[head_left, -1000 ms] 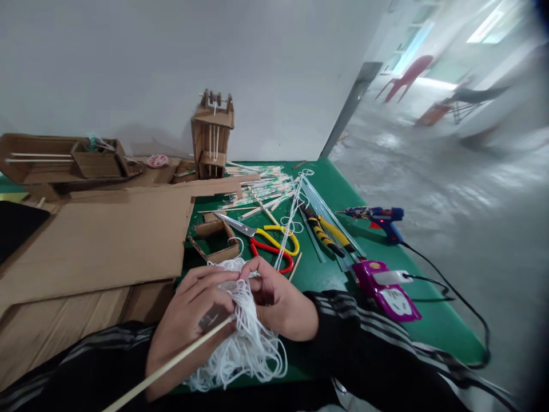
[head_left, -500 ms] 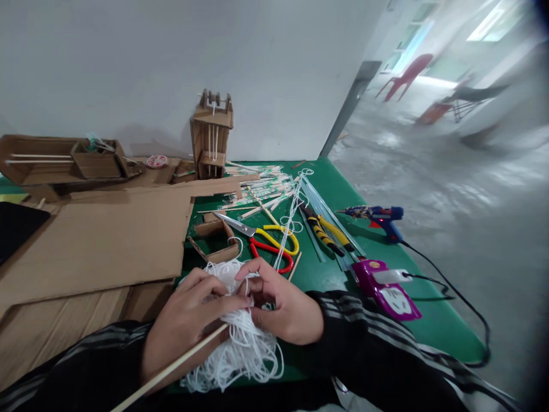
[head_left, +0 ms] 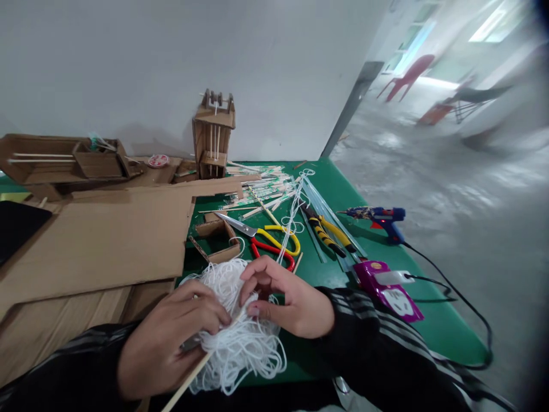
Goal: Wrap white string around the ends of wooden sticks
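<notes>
A loose bundle of white string (head_left: 244,357) lies at the table's near edge, between my two hands. My left hand (head_left: 169,335) is closed, its fingers curled around a thin wooden stick (head_left: 186,382) and pressed against the string. The stick slants down toward the bottom of the view; its upper part runs into the bundle. My right hand (head_left: 294,300) pinches string at the bundle's right side, thumb and fingers close together. Just beyond lie scissors (head_left: 278,250) with a red and a yellow handle, beside a small folded cardboard piece (head_left: 218,237).
Pliers (head_left: 326,232), clear glue sticks (head_left: 317,197) and a glue gun (head_left: 377,217) lie to the right, near a purple packet (head_left: 388,289). Wrapped sticks (head_left: 266,186) lie behind. Cardboard sheets (head_left: 128,234) cover the left; a cardboard tower (head_left: 212,140) stands by the wall.
My left hand has slid left and down with the stick, uncovering more string. My right hand has shifted slightly right, away from the left one.
</notes>
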